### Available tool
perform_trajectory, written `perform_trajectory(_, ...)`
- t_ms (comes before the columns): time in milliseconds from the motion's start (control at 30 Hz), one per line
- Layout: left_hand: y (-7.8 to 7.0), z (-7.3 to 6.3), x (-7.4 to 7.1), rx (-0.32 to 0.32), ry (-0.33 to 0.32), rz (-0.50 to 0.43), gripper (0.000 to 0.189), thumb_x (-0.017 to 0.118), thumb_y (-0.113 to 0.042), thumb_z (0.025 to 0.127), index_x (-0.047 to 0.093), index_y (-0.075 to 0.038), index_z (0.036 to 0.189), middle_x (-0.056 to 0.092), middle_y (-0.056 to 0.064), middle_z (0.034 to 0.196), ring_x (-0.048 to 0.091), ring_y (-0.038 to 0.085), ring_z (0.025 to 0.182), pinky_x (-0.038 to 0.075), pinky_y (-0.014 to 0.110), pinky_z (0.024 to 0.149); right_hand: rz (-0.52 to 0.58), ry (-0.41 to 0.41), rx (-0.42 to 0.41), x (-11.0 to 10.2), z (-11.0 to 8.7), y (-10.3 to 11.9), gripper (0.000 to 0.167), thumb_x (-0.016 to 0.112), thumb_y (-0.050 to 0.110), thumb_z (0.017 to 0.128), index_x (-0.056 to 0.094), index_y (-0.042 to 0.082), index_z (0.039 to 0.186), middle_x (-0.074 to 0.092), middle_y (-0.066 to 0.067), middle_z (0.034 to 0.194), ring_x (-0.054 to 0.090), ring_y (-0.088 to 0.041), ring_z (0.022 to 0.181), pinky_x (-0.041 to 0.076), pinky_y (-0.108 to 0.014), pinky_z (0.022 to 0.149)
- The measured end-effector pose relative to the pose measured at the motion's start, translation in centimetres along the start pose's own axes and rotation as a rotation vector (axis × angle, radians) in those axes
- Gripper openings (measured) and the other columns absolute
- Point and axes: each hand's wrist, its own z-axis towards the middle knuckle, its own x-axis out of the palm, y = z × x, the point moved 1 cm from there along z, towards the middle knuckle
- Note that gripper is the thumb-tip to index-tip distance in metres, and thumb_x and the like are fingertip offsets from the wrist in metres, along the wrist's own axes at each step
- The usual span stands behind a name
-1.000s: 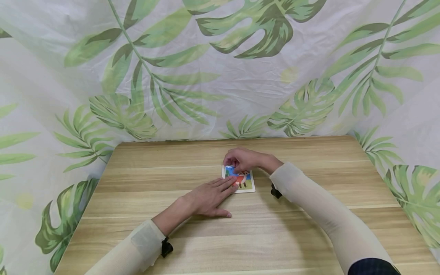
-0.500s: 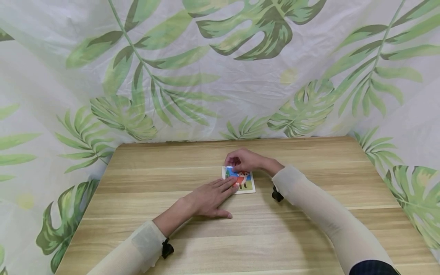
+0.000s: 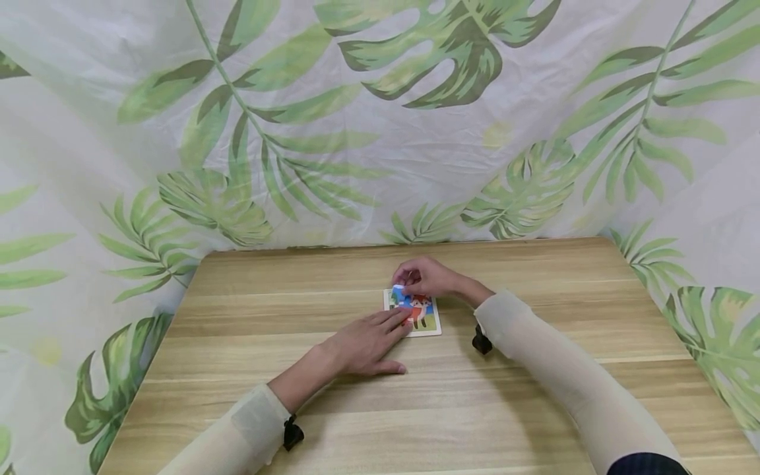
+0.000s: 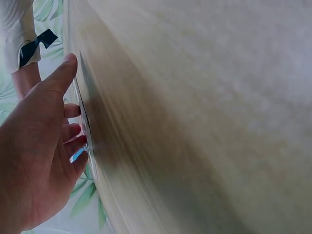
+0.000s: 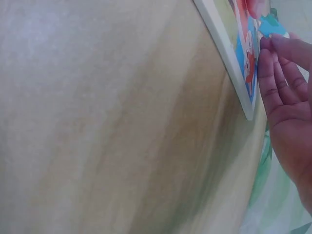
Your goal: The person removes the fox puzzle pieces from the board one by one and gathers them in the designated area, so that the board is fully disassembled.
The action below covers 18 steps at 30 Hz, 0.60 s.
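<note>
Head view: left grip (image 3: 367,343) palm-down

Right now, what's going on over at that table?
A person has both hands at a small fox picture board lying on a wooden table. The left hand rests with fingers extended over the board's near left part. The right hand, at the far edge, pinches a small blue piece between thumb and fingers, tilted up from the board. Whether the piece is fully free, I can't tell.
</note>
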Motion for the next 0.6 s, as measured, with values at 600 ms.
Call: perform_trajectory(600,-0.4,0.9,0.6,-0.012,-0.019,-0.019,0.084,0.034,-0.068,0.108,0.018,-0.015,0.171,0.012,0.012,0.178,0.015,0.027,0.164,0.021,0.042,0.132,0.091,-0.069,0.037,0.0,-0.3,-1.2,0.019,0.076,0.002,0.097,0.077,0.007,0.115,0.076,-0.005,0.102,0.071,-0.017,0.094,0.058,-0.029,0.085)
